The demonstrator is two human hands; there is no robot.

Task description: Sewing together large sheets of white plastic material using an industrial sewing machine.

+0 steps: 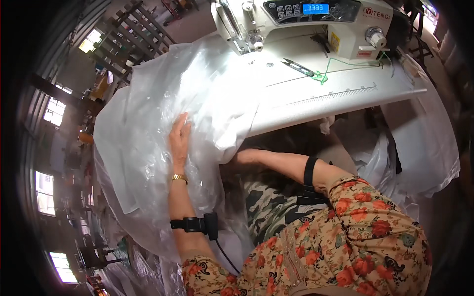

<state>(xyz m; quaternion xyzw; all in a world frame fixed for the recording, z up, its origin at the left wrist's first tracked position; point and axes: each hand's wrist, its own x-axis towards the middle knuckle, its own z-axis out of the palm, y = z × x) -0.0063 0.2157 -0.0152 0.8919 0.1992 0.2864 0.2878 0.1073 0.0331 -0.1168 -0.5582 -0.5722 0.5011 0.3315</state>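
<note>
Left grip [178, 144]: released, fingers extended, laid against the film. Right grip [243, 157]: mostly hidden at the sheet's near right edge; whether clenched or grasping, cannot tell.

Plastic sheet [133, 128], translucent white, creased: one; lies over the left part of the surface [306, 111] and hangs off toward the near left, its far right part close to the needle area.

Step in hand, as judged: positioning the sheet beside the sewing machine [363, 37]. Next move, as judged: left hand to keep the film smooth, right hand to bring its edge up level with the surface, ready to be guided far toward the needle.

Pose, left: forearm reaching from near to far, nearly straight, fingers pointing far. Pose, right: forearm crossing leftward, below the surface's near edge, wrist at the film.

Thread snips [298, 67]: one pair, dark, on the surface right of the needle area; green thread [319, 77] at the handle end.

Camouflage cloth [266, 202]: near side, below the right forearm.
</note>
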